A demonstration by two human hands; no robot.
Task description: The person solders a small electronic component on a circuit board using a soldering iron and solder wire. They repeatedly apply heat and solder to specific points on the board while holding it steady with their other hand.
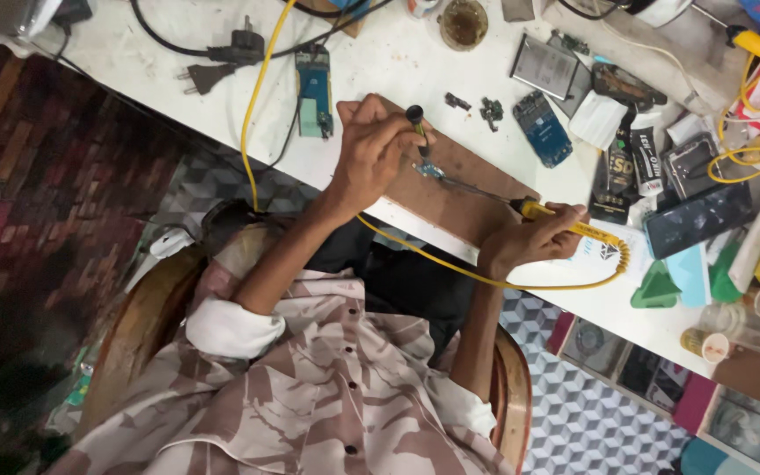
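Two hands: both closed on tools.
Left hand [371, 154]: tweezers [419, 141] gripped, small part [430, 170] pinned on wooden board [459, 189].
Right hand [529, 242]: yellow soldering iron [565, 220] gripped; tip best kept steady at the part.

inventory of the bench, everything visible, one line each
soldering iron: 1, yellow handle, right hand, tip on small part
yellow cable: 1, across the bench and looping under the board
small part: 1, bluish, on board
wooden board: 1, brown, bench edge
circuit boards: 2, blue, bench top
plugs: 2, black, top left
dark phone: 1, black, right
bench: 1, white
left hand: holds a thin dark tool on the part
right hand: grips iron
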